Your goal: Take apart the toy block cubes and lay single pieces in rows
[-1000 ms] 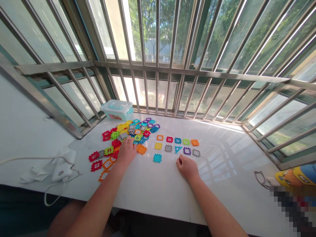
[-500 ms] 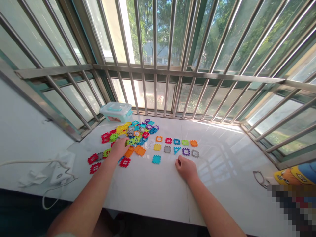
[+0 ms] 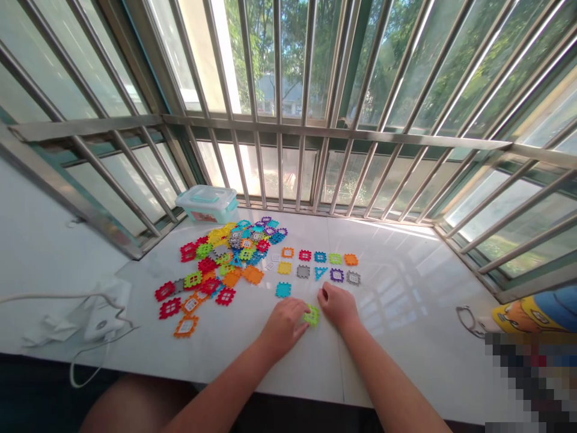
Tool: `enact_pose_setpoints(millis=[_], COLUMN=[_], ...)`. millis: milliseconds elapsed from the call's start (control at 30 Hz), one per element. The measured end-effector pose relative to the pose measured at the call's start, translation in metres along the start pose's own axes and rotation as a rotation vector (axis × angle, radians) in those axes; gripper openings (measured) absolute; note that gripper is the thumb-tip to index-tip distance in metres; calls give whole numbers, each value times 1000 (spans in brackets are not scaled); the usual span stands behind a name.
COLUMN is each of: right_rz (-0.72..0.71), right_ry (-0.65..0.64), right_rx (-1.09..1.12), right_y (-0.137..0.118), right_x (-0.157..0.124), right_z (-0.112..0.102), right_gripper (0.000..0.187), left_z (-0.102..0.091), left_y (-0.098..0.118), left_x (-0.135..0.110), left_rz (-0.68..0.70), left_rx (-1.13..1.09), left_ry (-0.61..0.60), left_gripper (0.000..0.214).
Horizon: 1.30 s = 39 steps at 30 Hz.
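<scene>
My left hand [image 3: 283, 328] is closed on the edge of a light green notched plastic tile [image 3: 311, 316], low over the white tabletop. Just right of that tile, my right hand [image 3: 338, 305] rests on the table with its fingers curled; whether anything is inside I cannot make out. Beyond both hands lie two rows of single tiles, among them a yellow tile [image 3: 284, 268], a grey tile [image 3: 303, 272], a blue triangle [image 3: 320, 273] and a purple-framed tile [image 3: 336, 275]. A turquoise tile [image 3: 283, 290] sits by itself in front of the rows, near my left fingers.
A heap of mixed tiles [image 3: 246, 243] spreads over the table's left side, with orange tiles [image 3: 186, 326] nearest me. Behind it stands a lidded turquoise box [image 3: 207, 203]. A power strip [image 3: 106, 313] with cables lies far left, a yellow-blue object [image 3: 532, 316] far right. Metal bars [image 3: 306, 129] enclose the back.
My left hand has moved from the heap rightward and nearer to me, bringing the light green tile beside my right hand. My right hand has stayed in place. The view has shifted slightly.
</scene>
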State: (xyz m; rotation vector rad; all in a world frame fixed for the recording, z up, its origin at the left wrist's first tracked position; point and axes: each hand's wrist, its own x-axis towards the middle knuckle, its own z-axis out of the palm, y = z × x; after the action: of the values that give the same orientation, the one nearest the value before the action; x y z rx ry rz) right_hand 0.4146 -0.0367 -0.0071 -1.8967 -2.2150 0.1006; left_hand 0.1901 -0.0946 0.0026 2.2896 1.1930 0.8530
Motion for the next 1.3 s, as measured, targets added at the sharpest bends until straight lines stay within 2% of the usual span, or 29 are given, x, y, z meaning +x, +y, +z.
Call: enact_pose_setpoints(millis=[100, 200, 300, 400, 467, 533, 700, 733, 833, 900, 1033, 1100, 1200, 1300], right_rz=[5, 4, -2, -6, -6, -8, -14, -15, -14, -11, -23, -20, -26, -136], right_ry=[0, -3, 4, 17, 23, 26, 21, 18, 13, 14, 23, 26, 19, -15], right_rx=[-8, 0, 9, 15, 19, 21, 27, 34, 72, 112, 197, 224, 271, 315], right_y=[0, 1, 2, 3, 3, 3, 4, 4, 6, 6, 9, 9, 7, 2], right_x=[1, 1, 1, 0, 0, 0, 0, 1, 1, 0, -4, -8, -17, -30], right_z=[0, 0, 1, 2, 3, 2, 2, 2, 2, 2, -1, -2, -6, -11], right_gripper=[23, 23, 24, 25, 25, 25, 24, 25, 25, 25, 26, 27, 30, 33], left_z=[17, 13, 10, 14, 14, 9, -27, -37, -64, -75, -81, -80, -81, -83], left_y=[14, 18, 22, 22, 20, 14, -14, -21, -41, -49, -57, -61, -68, -74], left_x=[-5, -13, -23, -29, -28, -26, -40, -47, -69, -77, -69, -60, -51, -50], left_rz=[-75, -154, -355, -558, -583, -584, -649, -668, -693, -722, -800, -823, -829, -792], left_rx=[-33, -249, -704, -1217, -1450, -1571, -1504, -1491, -1512, -1562, -1548, -1529, -1557, -1593], left_ry=[31, 107, 72, 18, -13, -84, -372, -367, -201, -196, -506, -618, -646, -653], left_gripper=[33, 33, 19, 23, 27, 28, 23, 22, 23, 23, 29, 33, 35, 36])
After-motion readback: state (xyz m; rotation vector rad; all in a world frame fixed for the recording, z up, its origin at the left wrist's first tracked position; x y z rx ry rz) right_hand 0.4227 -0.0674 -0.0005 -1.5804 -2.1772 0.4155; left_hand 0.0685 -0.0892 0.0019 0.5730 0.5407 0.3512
